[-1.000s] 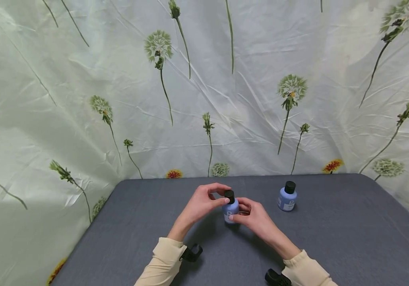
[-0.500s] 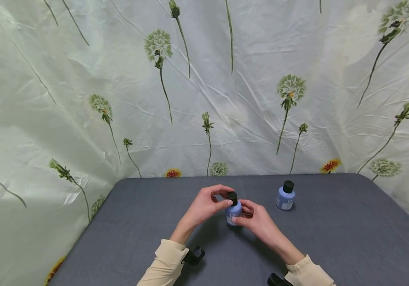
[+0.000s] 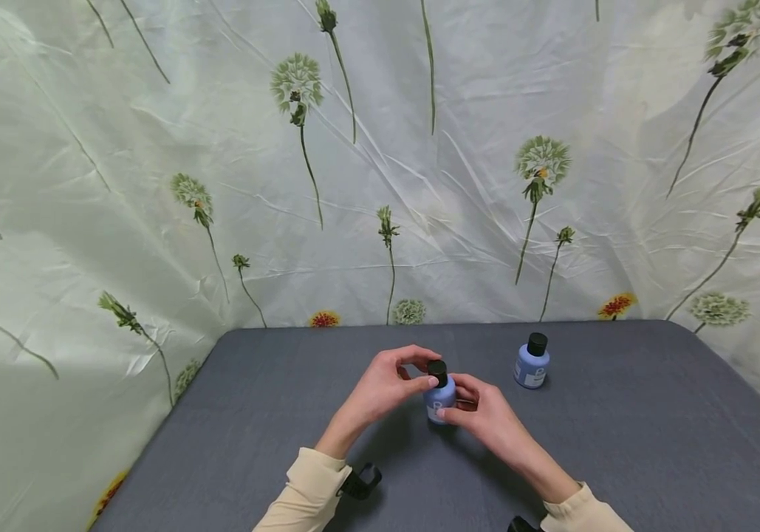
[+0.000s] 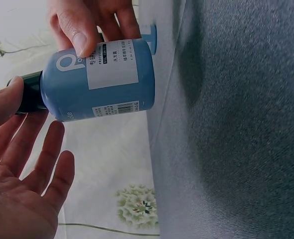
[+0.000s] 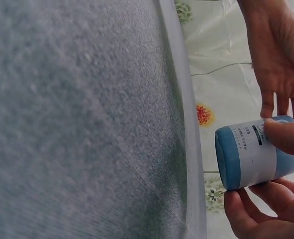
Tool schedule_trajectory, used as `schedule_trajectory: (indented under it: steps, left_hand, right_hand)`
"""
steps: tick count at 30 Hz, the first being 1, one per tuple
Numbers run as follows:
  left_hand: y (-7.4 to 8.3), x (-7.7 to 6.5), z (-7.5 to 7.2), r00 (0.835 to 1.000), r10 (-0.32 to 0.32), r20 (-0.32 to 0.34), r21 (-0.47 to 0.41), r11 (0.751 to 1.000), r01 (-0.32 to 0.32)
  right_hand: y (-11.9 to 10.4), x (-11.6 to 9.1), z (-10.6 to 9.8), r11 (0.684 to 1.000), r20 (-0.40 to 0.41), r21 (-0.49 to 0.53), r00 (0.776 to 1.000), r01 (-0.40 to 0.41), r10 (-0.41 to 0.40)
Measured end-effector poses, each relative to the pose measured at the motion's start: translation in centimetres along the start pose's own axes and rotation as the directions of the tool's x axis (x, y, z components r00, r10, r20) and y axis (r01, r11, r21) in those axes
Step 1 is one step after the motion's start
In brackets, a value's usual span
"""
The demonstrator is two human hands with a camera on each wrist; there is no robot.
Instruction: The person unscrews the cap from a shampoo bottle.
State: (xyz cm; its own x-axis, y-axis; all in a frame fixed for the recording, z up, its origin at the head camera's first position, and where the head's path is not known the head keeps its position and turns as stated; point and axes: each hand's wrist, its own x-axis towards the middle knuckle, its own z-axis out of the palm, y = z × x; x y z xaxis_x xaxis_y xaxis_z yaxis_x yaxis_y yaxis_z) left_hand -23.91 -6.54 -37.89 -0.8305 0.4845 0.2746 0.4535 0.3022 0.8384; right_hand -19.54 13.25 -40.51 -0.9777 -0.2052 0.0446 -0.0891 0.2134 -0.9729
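Note:
In the head view, a small blue bottle (image 3: 439, 397) with a white label stands nearly upright between the two hands. The left hand (image 3: 380, 386) pinches its black cap (image 3: 437, 372) between thumb and fingers. The right hand (image 3: 488, 408) grips the bottle's body, its thumb across the label. The left wrist view shows the bottle (image 4: 114, 82) close up, with the cap seated on its neck and the left hand's other fingers spread below the grip. In the right wrist view the bottle's base (image 5: 227, 159) appears held off the table.
A second blue bottle (image 3: 531, 363) with a black cap stands upright farther back to the right. The table has a dark grey cloth (image 3: 273, 399). Behind it hangs a pale curtain (image 3: 473, 185) printed with dandelions, and black wrist straps (image 3: 361, 482) show below.
Both hands and the held bottle have shifted slightly right and toward the person. The grips on cap and body look the same, and the second bottle stays in place.

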Motion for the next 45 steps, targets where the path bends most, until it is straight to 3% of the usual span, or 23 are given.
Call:
schedule_trajectory:
  steps: [10, 20, 29, 33, 36, 41, 45]
  left_hand:
    - [0.4, -0.7, 0.6, 1.000, 0.009, 0.007, -0.015, 1.000, -0.009]
    - [0.5, -1.6, 1.2, 1.000, -0.023, -0.001, -0.030, 0.999, 0.023]
    - [0.3, -1.4, 1.5, 0.999, 0.029, 0.012, -0.041, 0.999, -0.029]
    - [0.3, -1.3, 1.7, 0.995, 0.078, 0.055, -0.079, 0.994, -0.074]
    - [0.4, -1.3, 1.9, 0.993, 0.092, 0.075, -0.113, 0.990, -0.083]
    - [0.7, -1.3, 1.7, 0.996, 0.075, 0.045, -0.089, 0.994, -0.070]
    - [1.0, -1.2, 1.5, 0.998, 0.051, 0.023, -0.082, 0.995, -0.049]
  right_hand:
    - [0.0, -1.1, -0.5, 1.000, 0.030, 0.014, 1.000, 0.005, -0.005]
    - [0.4, -1.8, -0.4, 0.998, 0.061, -0.061, 0.998, -0.007, 0.011]
    - [0.3, -1.9, -0.3, 0.997, 0.014, -0.069, 0.999, -0.032, 0.033]
    - [0.5, -1.8, -0.4, 0.999, 0.014, -0.045, 1.000, -0.016, 0.017]
    - [0.7, -1.8, -0.5, 1.000, 0.063, 0.001, 0.998, 0.014, -0.014]
    - [0.8, -2.1, -0.5, 0.995, 0.160, 0.084, 0.985, 0.050, -0.063]
    - [0.8, -2.2, -0.1, 0.994, 0.143, 0.092, 0.987, 0.054, -0.066]
